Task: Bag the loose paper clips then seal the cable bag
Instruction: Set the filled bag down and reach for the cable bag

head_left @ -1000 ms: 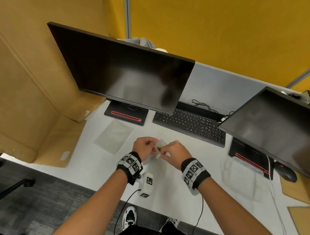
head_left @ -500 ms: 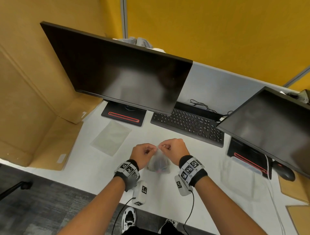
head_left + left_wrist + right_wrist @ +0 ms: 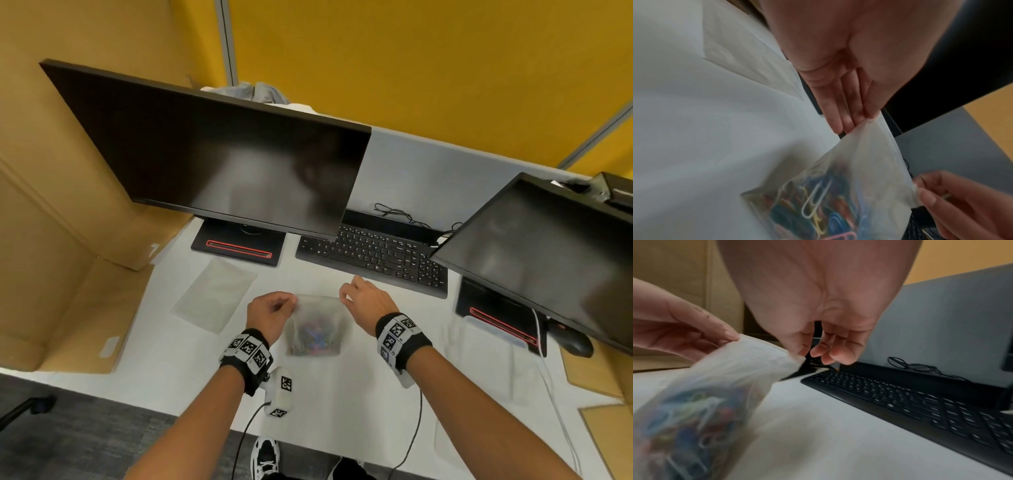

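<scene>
The paper clips (image 3: 313,337) lie heaped in a clear bag (image 3: 317,308) held above the desk (image 3: 342,394) before the keyboard (image 3: 373,255). The left hand (image 3: 270,313) pinches one top corner, the right hand (image 3: 368,303) the other.

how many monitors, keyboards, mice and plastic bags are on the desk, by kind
monitors: 2, the left monitor and the right monitor
keyboards: 1, the keyboard
mice: 1, the mouse
plastic bags: 2, the clip bag and the flat bag
total: 6
</scene>
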`<state>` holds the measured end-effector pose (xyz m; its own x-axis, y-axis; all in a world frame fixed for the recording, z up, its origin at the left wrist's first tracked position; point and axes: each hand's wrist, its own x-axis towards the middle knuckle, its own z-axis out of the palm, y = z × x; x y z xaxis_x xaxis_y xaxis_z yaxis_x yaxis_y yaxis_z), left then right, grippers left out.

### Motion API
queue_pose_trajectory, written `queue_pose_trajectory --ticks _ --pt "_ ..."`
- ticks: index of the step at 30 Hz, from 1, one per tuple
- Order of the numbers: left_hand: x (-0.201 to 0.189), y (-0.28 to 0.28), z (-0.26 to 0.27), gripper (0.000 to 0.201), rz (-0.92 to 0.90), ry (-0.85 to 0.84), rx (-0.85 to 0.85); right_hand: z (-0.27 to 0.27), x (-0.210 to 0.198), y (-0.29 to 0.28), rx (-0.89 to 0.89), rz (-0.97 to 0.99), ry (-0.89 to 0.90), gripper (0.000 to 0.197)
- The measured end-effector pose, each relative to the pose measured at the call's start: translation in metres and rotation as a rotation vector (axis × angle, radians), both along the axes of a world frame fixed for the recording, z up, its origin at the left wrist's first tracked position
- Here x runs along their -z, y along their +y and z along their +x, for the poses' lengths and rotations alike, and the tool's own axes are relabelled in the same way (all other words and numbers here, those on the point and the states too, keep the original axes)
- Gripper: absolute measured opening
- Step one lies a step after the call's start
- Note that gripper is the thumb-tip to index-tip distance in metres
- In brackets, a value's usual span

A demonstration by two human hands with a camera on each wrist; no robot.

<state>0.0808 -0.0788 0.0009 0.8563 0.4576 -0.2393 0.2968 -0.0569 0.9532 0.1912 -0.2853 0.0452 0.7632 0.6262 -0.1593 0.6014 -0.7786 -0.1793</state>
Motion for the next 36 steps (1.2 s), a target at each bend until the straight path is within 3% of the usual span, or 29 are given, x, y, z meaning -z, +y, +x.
queue_pose_trajectory --ticks 4,6,10,13,15,17,19,21,27,29,32,34,36 --pt "0.009 0.003 0.015 0.019 0.059 0.037 0.002 0.005 0.008 -0.008 0.137 0.009 0.054 0.019" --pt "0.014 0.013 0.021 0.02 0.203 0.104 0.007 0.003 0.013 -0.016 0.239 0.086 0.104 0.018" --pt "0.029 0.054 0.011 0.061 0.652 0.385 0.071 -0.001 0.019 -0.073 0.572 0.143 0.177 0.02" --pt "0.039 0.077 -0.013 0.076 0.773 0.555 0.002 -0.017 0.022 -0.133 0.903 0.041 0.101 0.041" --pt "0.049 0.085 -0.027 0.065 0.794 0.55 -0.023 -0.029 0.025 -0.165 1.032 -0.158 0.076 0.066" --pt "0.054 0.089 -0.032 0.04 0.795 0.462 -0.001 -0.039 0.032 -0.186 1.098 -0.264 0.148 0.081" --pt "0.053 0.091 -0.031 0.027 0.802 0.409 0.035 -0.045 0.043 -0.197 1.117 -0.283 0.27 0.077" --pt "0.045 0.085 -0.024 0.027 0.814 0.383 0.059 -0.05 0.051 -0.195 1.064 -0.318 0.359 0.064" --pt "0.0 0.016 0.013 0.023 0.628 0.119 0.02 -0.069 0.05 -0.152 0.837 -0.348 0.293 0.052" --pt "-0.017 -0.017 0.028 0.024 0.531 0.022 0.065 -0.072 0.048 -0.138 0.734 -0.245 0.296 0.052" --pt "-0.037 -0.065 0.045 0.02 0.468 -0.09 0.17 -0.073 0.038 -0.132 0.654 0.146 0.404 0.042" --pt "-0.044 -0.094 0.054 0.02 0.449 -0.134 0.232 -0.074 0.027 -0.144 0.69 0.354 0.392 0.035" --pt "-0.047 -0.118 0.062 0.021 0.427 -0.162 0.3 -0.077 0.02 -0.168 0.803 0.376 0.309 0.034"
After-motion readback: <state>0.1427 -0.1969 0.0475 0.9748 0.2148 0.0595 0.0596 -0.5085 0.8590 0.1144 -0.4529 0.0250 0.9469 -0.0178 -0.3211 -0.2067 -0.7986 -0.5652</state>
